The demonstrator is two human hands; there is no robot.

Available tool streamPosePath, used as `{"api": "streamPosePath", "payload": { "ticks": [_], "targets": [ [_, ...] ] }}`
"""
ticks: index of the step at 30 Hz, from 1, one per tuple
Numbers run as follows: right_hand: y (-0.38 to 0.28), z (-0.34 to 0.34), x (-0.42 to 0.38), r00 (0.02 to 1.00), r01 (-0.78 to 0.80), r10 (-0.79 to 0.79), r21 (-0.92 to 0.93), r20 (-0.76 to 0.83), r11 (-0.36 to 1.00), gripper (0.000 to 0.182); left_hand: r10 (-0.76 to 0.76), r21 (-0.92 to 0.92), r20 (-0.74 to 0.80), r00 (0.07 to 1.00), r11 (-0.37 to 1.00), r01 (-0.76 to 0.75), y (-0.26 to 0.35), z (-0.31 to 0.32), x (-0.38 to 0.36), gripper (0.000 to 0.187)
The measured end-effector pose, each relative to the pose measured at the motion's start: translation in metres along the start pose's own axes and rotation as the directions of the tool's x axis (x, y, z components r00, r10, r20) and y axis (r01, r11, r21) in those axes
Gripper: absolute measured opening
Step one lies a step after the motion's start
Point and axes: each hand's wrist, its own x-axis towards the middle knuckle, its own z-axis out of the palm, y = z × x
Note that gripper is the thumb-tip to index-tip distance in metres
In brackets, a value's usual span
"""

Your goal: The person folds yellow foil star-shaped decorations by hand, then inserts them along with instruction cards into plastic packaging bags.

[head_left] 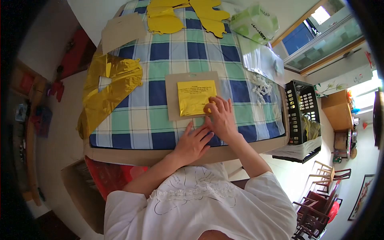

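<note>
A folded gold foil packet (193, 98) with small printed text lies on a brown cardboard sheet (172, 92) in front of me. My right hand (222, 120) rests over the packet's lower right corner, its fingers bent and apart, with the fingertips touching the foil. Just below the cardboard, my left hand (192, 143) lies with spread fingers near the table edge, close beside the right thumb. Nothing shows in its grasp.
A checked cloth (160, 96) covers the table. Gold foil sheets (116, 80) and another cardboard piece (122, 32) lie left; yellow foil shapes (166, 18) lie at the back. Right are a green-white bag (256, 24), clear plastic sleeves (262, 60) and a black crate (294, 116).
</note>
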Motion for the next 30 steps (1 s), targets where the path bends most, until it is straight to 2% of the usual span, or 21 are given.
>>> {"api": "streamPosePath", "payload": {
  "ticks": [2,5,6,8,9,11,12,15,19,21,24,25,27,29,30],
  "targets": [
    [-0.003,-0.008,-0.002,0.999,-0.031,0.032,0.075,-0.013,0.997,0.036,-0.004,-0.022,-0.007,1.0,1.0,0.003,-0.001,0.002,-0.002,0.045],
    [0.018,-0.024,-0.012,0.987,-0.078,0.098,0.156,-0.125,0.985,0.033,0.003,-0.048,0.0,1.0,0.999,-0.003,-0.002,-0.001,-0.002,0.045],
    [0.039,-0.037,-0.012,0.972,-0.065,0.102,0.175,-0.213,0.982,0.028,0.017,-0.062,0.002,1.0,0.998,-0.017,-0.002,-0.002,0.0,0.045],
    [0.101,-0.05,-0.023,0.843,-0.279,0.332,0.184,-0.422,0.942,0.014,0.026,-0.091,-0.044,0.999,0.995,-0.029,-0.002,-0.001,0.001,0.046],
    [0.142,-0.056,-0.034,0.765,-0.364,0.419,0.208,-0.489,0.908,0.011,0.024,-0.103,-0.063,0.998,0.994,-0.031,-0.002,-0.001,0.001,0.046],
    [0.208,-0.075,-0.053,0.65,-0.584,0.527,0.083,-0.547,0.807,0.008,0.025,-0.084,-0.051,0.998,0.996,-0.029,0.0,-0.004,0.003,0.05],
    [0.222,-0.084,-0.061,0.634,-0.658,0.599,0.065,-0.488,0.75,0.01,0.027,-0.073,-0.055,0.998,0.997,-0.031,0.001,-0.004,0.003,0.051],
    [0.263,-0.088,-0.076,0.614,-0.731,0.614,-0.064,-0.496,0.679,0.013,-0.003,-0.109,-0.077,0.997,0.994,-0.005,0.003,-0.01,0.006,0.056],
    [0.277,-0.083,-0.077,0.627,-0.772,0.697,-0.159,-0.347,0.616,0.02,-0.008,-0.143,-0.107,0.994,0.99,-0.007,0.001,-0.011,0.007,0.063],
    [0.275,-0.088,-0.074,0.591,-0.803,0.747,-0.13,-0.305,0.582,0.019,0.008,-0.126,-0.109,0.994,0.992,-0.022,0.001,-0.011,0.007,0.064],
    [0.27,-0.089,-0.072,0.615,-0.78,0.706,-0.141,-0.351,0.61,0.017,-0.02,-0.14,-0.083,0.996,0.99,0.009,0.002,-0.011,0.006,0.063],
    [0.264,-0.091,-0.073,0.664,-0.728,0.607,-0.192,-0.436,0.658,0.016,-0.037,-0.154,-0.069,0.997,0.988,0.026,0.002,-0.01,0.005,0.063],
    [0.238,-0.095,-0.068,0.626,-0.69,0.501,-0.125,-0.598,0.713,0.011,-0.003,-0.053,-0.038,0.999,0.999,0.001,-0.002,-0.005,0.003,0.061],
    [0.172,-0.097,-0.053,0.61,-0.545,0.579,0.244,-0.541,0.802,0.011,0.006,0.007,-0.038,0.999,1.0,-0.006,-0.001,-0.003,0.003,0.06],
    [0.148,-0.085,-0.055,0.735,-0.402,0.502,0.303,-0.456,0.864,0.013,0.0,0.02,-0.052,0.999,1.0,0.001,0.001,-0.003,0.003,0.059]
  ]
}}
